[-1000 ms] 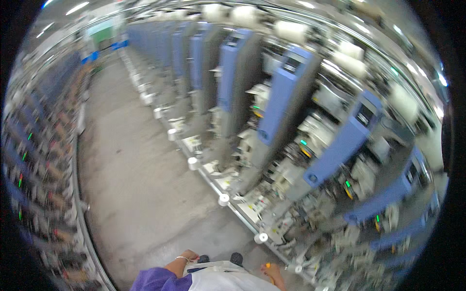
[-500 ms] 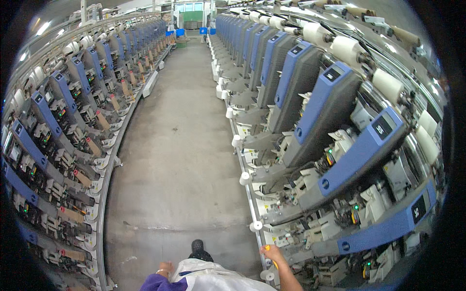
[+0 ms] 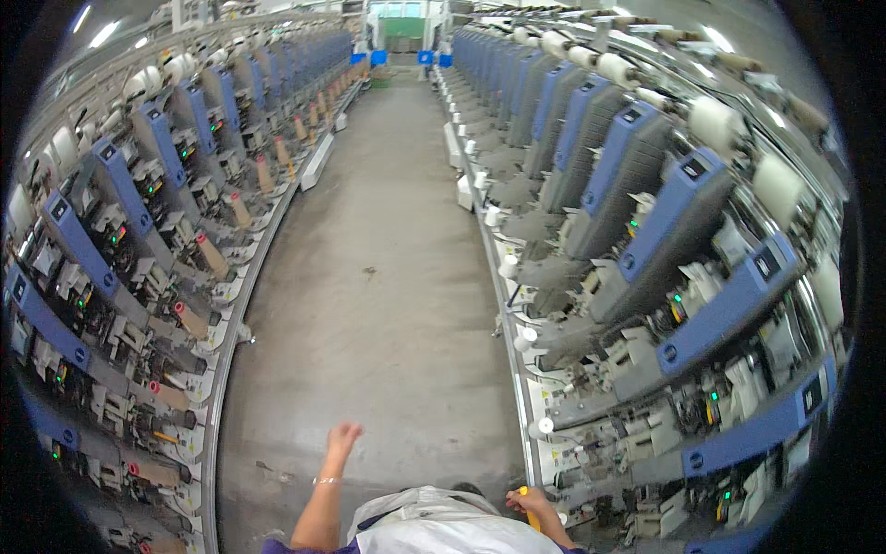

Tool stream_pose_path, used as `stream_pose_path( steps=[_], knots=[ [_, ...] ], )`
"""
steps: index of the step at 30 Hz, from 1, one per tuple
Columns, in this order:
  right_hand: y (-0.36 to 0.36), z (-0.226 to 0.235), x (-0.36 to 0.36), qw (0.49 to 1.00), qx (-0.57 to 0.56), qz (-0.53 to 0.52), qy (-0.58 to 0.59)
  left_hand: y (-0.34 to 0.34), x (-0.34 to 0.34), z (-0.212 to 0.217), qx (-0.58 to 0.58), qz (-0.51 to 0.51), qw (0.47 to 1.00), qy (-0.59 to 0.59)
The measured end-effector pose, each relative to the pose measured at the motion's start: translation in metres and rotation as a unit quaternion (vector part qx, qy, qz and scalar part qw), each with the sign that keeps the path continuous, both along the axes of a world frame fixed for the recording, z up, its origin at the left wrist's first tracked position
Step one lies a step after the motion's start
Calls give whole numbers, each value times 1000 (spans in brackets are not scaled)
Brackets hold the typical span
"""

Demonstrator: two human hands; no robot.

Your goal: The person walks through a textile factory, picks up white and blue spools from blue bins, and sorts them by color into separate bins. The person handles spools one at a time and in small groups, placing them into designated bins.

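1. Hands first: the left hand (image 3: 343, 437) is raised over the floor (image 3: 378, 305), forearm coming up from the lower edge, a thin bracelet (image 3: 327, 480) on the wrist.
2. Its grip is loose and half open, fingers curled a little, holding nothing and touching nothing.
3. Right hand (image 3: 528, 501) sits low at the lower edge, just beside the base rail of the right machine row (image 3: 664, 249).
4. Its grip is closed around a small yellow tool (image 3: 528, 499); only a short yellow piece shows past the fingers, so I cannot tell what kind of tool it is.
5. White apron (image 3: 434, 526) covers the person's front between the two arms.
6. Aisle runs straight ahead between the right machine row and the left machine row (image 3: 138, 240), both with blue panels and small green lamps.
7. White bobbins (image 3: 509, 266) stand along the foot of the right row; tan cones (image 3: 214, 256) lean out of the left row.
8. White yarn packages (image 3: 715, 120) sit on top of the right row.
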State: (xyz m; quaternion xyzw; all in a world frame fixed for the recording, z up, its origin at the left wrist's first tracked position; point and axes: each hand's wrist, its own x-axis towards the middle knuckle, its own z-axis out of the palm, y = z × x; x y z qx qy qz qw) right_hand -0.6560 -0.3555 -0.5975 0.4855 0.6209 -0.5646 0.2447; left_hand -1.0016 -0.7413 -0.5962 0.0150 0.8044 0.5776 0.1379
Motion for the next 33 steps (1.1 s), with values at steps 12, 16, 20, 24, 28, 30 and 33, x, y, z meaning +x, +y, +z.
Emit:
stream_pose_path(
  steps=[12,16,20,24,28,30,33],
  knots=[
    [226,21,-410,981,146,72,109,122,-364,-29,-226,-99,966,71],
    [252,65,-652,958,205,148,139,29,-320,-59,-16,325,892,-314],
    [243,117,-879,888,176,326,273,25,-322,-51,-85,355,823,-435],
    [251,128,-1044,863,180,320,347,99,-432,-50,-115,298,802,-505],
    [304,97,-1137,852,299,352,245,164,-602,-75,-126,211,828,-504],
    [344,77,-1160,904,232,318,168,188,-710,-89,-136,170,856,-468],
    [412,53,-1177,982,53,70,168,233,-919,-89,-121,128,932,-317]
  ],
)
